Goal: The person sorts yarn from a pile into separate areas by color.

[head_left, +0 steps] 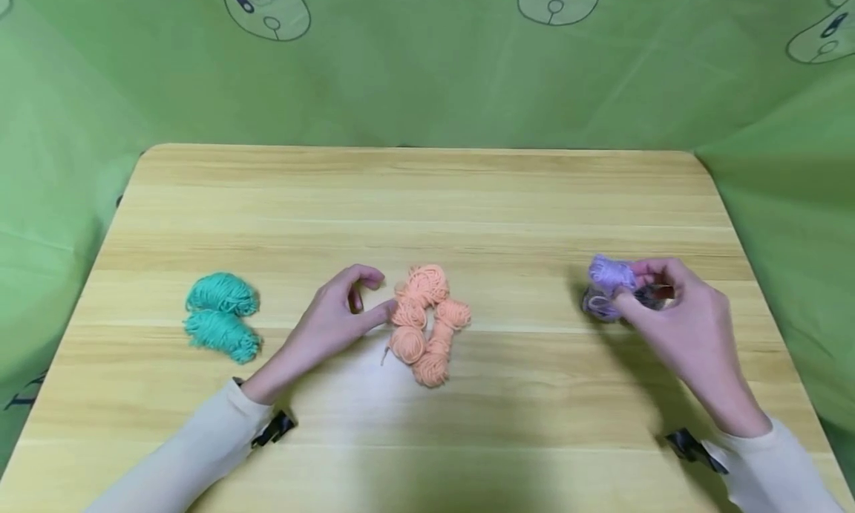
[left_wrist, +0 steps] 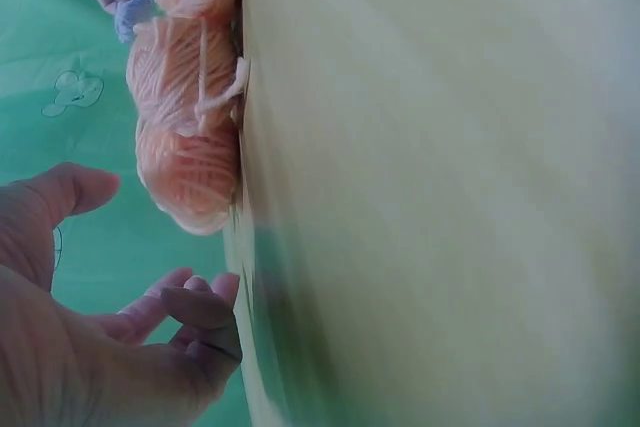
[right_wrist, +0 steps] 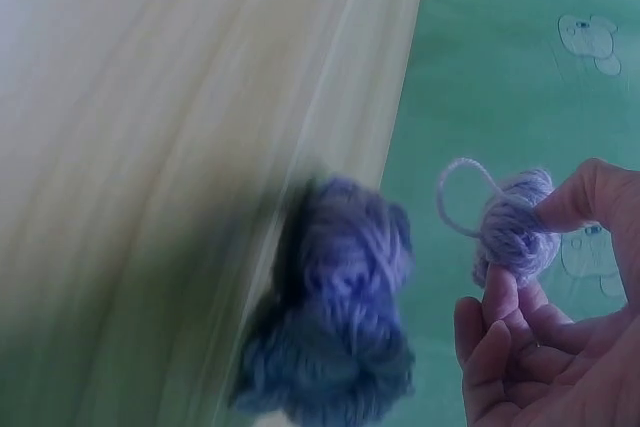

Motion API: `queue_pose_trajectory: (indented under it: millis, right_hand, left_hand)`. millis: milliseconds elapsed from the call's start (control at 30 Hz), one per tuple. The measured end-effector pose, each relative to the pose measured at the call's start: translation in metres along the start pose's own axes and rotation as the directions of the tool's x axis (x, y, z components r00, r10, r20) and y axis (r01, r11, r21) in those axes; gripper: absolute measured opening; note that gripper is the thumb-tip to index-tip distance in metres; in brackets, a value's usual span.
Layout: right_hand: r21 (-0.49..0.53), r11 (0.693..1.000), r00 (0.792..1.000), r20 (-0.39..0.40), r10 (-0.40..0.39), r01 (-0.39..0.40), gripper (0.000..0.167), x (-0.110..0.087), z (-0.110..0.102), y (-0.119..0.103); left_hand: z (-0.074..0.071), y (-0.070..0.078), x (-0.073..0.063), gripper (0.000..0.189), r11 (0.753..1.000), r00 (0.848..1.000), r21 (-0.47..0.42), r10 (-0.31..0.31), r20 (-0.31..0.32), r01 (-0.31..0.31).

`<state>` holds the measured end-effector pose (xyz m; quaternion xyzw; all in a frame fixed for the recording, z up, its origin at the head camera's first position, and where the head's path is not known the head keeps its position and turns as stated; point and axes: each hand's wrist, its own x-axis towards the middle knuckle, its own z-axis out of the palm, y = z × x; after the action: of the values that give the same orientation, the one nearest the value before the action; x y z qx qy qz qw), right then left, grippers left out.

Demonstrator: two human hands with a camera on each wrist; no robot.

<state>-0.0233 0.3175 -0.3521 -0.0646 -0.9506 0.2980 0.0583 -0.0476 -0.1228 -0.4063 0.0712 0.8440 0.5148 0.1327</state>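
Between thumb and fingertips, my right hand (head_left: 698, 327) pinches a small light purple yarn ball (head_left: 611, 273), with a loose strand looping off it in the right wrist view. Just below it on the table lies another purple yarn ball (right_wrist: 350, 247) against a dark greyish one (right_wrist: 320, 372), partly hidden by the hand in the head view. My left hand (head_left: 334, 316) hovers at the left side of a ring of several peach yarn balls (head_left: 427, 283), fingers loosely bent and nothing between them. Its thumb tip is right at the ring's edge.
Two teal yarn balls (head_left: 222, 294) lie side by side on the left part of the wooden table (head_left: 427, 194). Green cloth (head_left: 414, 75) with printed cartoon heads hangs behind the table and along both sides. A short peach strand sticks out toward the left forearm.
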Motion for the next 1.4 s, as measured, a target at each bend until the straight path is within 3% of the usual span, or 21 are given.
queue_pose_trajectory:
  millis: [267,367,533,667,933,1167,1400]
  right_hand:
    - [-0.067,0.993,0.996,-0.016,0.091,-0.092,0.036,-0.01,-0.015,0.018]
    - [-0.072,0.993,0.996,-0.012,0.088,-0.088,0.035,-0.011,-0.017,0.024]
    - [-0.104,0.99,0.995,0.034,0.094,-0.09,0.04,-0.013,-0.018,0.032]
    - [-0.125,0.986,0.99,0.079,0.117,-0.107,0.045,-0.015,-0.016,0.036]
    - [-0.125,0.99,0.986,0.145,0.081,-0.063,0.052,-0.015,-0.011,0.045]
    - [-0.104,0.995,0.993,0.113,0.02,-0.008,0.048,-0.014,-0.008,0.05]
    - [-0.045,0.999,0.995,0.101,0.0,0.005,0.053,-0.016,-0.007,0.052]
  left_hand:
    - [0.009,0.004,0.006,0.049,1.0,0.999,0.001,0.016,0.045,-0.016]
    - [0.012,0.005,0.006,0.048,1.0,0.998,0.011,0.022,0.051,-0.022]
    - [0.016,0.008,0.008,0.046,0.999,0.997,0.027,0.035,0.062,-0.037]
    - [0.018,0.009,0.006,0.045,0.999,0.996,0.037,0.005,0.085,-0.008]
    - [0.017,0.01,0.006,0.035,0.999,0.995,0.028,-0.033,0.093,0.03]
    - [0.018,0.01,0.008,0.023,0.998,0.996,0.047,-0.042,0.074,0.039]
    - [0.016,0.01,0.009,0.022,0.999,0.998,0.033,-0.038,0.041,0.036]
